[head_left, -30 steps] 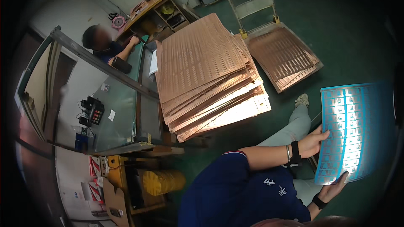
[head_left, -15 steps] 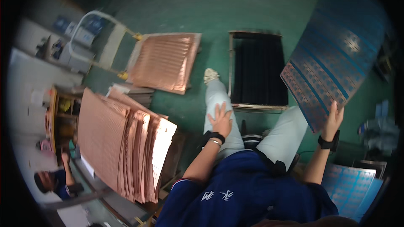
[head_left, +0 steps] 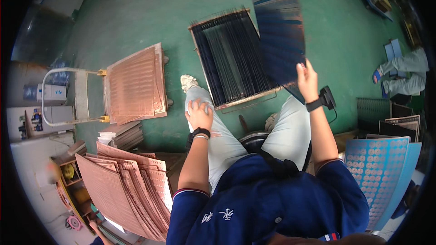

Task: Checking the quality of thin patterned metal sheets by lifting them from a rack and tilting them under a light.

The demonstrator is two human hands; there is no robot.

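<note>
1. Currently pinches one near corner of a thin panel (head_left: 279,22) in the right hand (head_left: 307,81), with thumb and fingers closed on the edge.
2. Holds that panel aloft and steeply tilted, across the right side of a low rack (head_left: 247,98), hiding part of it; cannot tell of any contact between panel and rack.
3. Rests the left hand (head_left: 200,115) with fingers spread on the left thigh (head_left: 204,104), pinching nothing visible.
4. Shows on the panel flat, stiff-looking material in long bands of dark blue and duller grey, partly smeared by blur.
5. Has, inside the rack's narrow pale frame, many thin dark ribs (head_left: 227,59), close-set and parallel.
6. Includes, at lower left, an uneven, fanned stack of copper-coloured sheets (head_left: 122,190), rectangular and pierced in rows; includes more such sheets flat on a trolley (head_left: 81,95).
7. Adds, at lower right, a smooth blue sheet (head_left: 374,168) covered with pale discs.
8. Differs from half a second ago in bringing the panel inward from the far right to the rack, now turned narrower to view; keeps the left hand on the thigh.
9. Differs from one second ago in gripping one-handed, instead of with both hands.
</note>
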